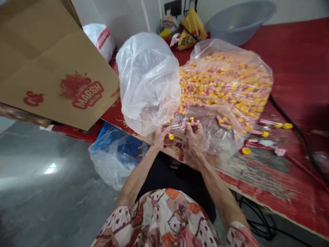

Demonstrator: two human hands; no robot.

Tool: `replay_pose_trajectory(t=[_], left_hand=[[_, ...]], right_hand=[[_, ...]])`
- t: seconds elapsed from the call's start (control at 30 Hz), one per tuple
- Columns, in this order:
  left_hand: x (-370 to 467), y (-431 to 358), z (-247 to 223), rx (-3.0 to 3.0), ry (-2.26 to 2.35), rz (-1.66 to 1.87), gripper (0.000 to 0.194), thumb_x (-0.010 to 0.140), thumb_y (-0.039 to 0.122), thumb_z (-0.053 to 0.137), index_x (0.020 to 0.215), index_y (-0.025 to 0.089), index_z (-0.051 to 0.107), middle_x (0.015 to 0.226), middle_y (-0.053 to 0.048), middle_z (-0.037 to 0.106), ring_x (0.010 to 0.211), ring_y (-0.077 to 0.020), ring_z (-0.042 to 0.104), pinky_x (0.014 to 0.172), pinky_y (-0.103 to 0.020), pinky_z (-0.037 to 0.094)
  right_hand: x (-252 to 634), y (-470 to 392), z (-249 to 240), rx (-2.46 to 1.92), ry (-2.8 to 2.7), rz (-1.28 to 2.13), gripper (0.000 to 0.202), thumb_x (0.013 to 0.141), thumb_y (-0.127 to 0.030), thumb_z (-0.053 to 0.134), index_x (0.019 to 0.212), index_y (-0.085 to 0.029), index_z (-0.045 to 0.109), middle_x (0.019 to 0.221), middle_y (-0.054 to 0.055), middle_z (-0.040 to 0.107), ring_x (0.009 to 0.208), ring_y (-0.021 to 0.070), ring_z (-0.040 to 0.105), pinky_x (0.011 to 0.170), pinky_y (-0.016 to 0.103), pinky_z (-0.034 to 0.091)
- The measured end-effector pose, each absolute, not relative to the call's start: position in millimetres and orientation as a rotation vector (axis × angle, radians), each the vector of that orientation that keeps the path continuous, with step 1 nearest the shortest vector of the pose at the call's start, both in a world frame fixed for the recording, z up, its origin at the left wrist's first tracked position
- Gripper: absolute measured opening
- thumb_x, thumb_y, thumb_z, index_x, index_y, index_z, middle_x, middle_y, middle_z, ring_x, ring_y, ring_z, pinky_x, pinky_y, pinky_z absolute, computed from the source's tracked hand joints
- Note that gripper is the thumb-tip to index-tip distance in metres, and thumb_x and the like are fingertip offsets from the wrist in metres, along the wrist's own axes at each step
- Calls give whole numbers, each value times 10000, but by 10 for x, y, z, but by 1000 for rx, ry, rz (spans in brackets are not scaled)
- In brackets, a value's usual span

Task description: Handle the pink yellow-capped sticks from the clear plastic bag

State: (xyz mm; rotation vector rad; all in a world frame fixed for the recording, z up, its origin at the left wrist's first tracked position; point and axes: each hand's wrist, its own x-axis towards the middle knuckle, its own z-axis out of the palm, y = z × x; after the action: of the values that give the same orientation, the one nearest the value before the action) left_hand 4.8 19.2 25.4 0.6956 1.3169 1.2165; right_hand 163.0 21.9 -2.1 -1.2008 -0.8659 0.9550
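Hands [180, 135] on yellow-capped tubes [189, 121]

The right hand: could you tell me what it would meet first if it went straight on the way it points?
Probably the clear bag of yellow-capped tubes lying right beyond the right hand, though depth is unclear.

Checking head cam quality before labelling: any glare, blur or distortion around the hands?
Head view: wide-angle bend, the red table edge runs slanted and the cardboard box looms large; soft blur throughout, worst at the right edge. Glare on the clear plastic bag and a bright light spot on the grey floor. Left hand and right hand evenly lit, small capped tubes slightly smeared.
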Motion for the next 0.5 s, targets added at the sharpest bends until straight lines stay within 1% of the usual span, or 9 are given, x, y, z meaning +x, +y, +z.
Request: replay_pose_trajectory(t=[0.07,0.13,0.2,0.27,0.37,0.43,0.5], left_hand=[[254,109,197,689,1249,1161,634,693,544,1099,1072,195,729,793,48,727,529,-78,588,477,-192,447],[375,52,165,699,1212,1146,637,710,564,1089,1093,189,746,823,28,754,538,-84,601,479,-196,461],[394,25,161,722,1231,1173,603,768,578,1057,1122,189,761,855,10,776,558,-96,622,489,-201,469],[313,22,187,768,1308,1208,538,845,576,1001,1151,194,778,896,-9,797,585,-109,644,508,-210,482],[63,47,278,934,1488,1209,392,951,519,914,1143,198,798,930,-29,810,649,-137,684,591,-235,540],[-122,71,356,1166,1612,1127,265,1008,443,860,1121,208,810,948,-36,816,734,-167,728,684,-257,581],[-262,96,419,1483,1703,959,157,1046,368,816,1116,227,821,1002,-46,830,861,-202,768,790,-280,604]], right_hand=[[1665,229,-17,-1248,-853,960,606,938,-873,704,917,-312,476,728,-34,657,630,195,610,691,346,577],[1712,241,-32,-1271,-871,995,623,927,-894,708,917,-306,503,753,-28,662,659,195,614,667,331,559],[1758,250,-52,-1247,-931,1058,621,926,-890,723,912,-290,564,778,-17,679,685,194,621,670,323,558],[1797,254,-69,-1201,-1039,1121,594,951,-858,726,930,-267,671,804,-5,706,708,198,639,687,320,565],[1839,250,-100,-1128,-1302,1150,493,1050,-717,683,1035,-243,819,935,39,796,819,228,722,770,336,597],[1858,244,-128,-1145,-1502,1048,382,1104,-562,649,1076,-240,852,1032,71,826,933,252,763,870,356,618],[1878,243,-159,-1256,-1621,854,303,1128,-430,616,1079,-240,847,1082,97,813,1022,268,766,938,369,621]])
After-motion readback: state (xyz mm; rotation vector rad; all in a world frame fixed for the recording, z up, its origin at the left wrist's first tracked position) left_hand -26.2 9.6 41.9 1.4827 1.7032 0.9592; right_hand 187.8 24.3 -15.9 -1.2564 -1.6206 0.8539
